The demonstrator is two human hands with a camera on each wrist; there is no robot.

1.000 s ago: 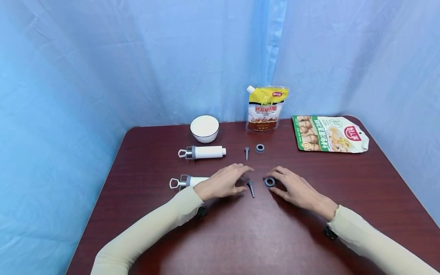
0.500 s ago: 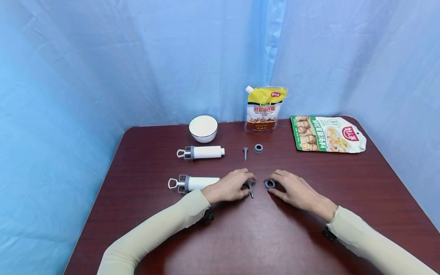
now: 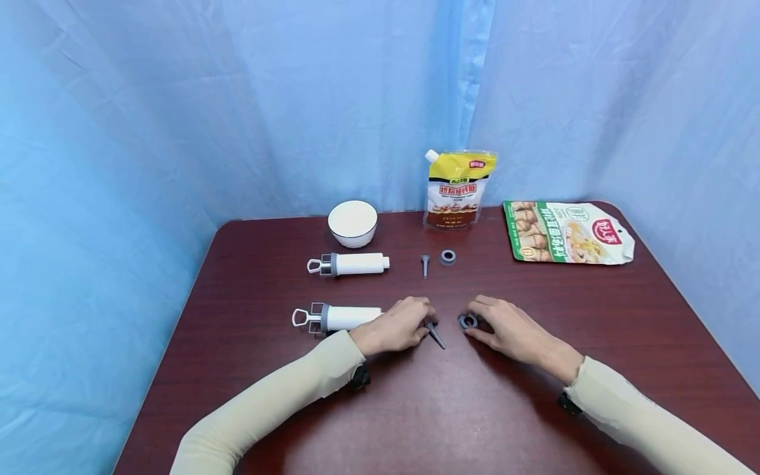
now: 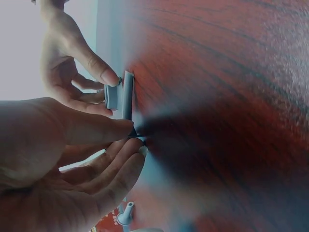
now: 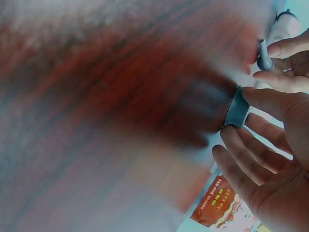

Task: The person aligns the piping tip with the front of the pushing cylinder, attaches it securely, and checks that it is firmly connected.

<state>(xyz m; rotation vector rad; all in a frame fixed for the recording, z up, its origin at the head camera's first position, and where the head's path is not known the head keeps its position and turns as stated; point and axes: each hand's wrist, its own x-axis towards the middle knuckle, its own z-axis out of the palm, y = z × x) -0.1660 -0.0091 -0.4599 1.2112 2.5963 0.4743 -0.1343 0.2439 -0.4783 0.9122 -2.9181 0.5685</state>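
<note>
My left hand (image 3: 399, 326) pinches the wide end of a small grey tapered nozzle (image 3: 436, 336) between thumb and fingers. The nozzle's narrow end points toward the front right in the head view. To its right, my right hand (image 3: 509, 330) holds a grey screw ring (image 3: 468, 321) with a round hole, low over the table. Thumb and fingertips grip the ring (image 5: 237, 110) from both sides in the right wrist view. Nozzle and ring are apart. Behind my left hand lies a white syringe-like tube (image 3: 350, 318) with a grey collar and loop handle, its front end hidden.
A second white syringe tube (image 3: 359, 264), nozzle (image 3: 425, 266) and grey ring (image 3: 448, 257) lie farther back. A white bowl (image 3: 353, 224), an upright spouted pouch (image 3: 457, 191) and a flat green-and-white packet (image 3: 568, 232) are along the table's far edge. Blue curtains surround it.
My left hand has moved right and closed its fingers on the nozzle, whose narrow end has swung to the right. My right hand has stayed nearly in place with the ring.
</note>
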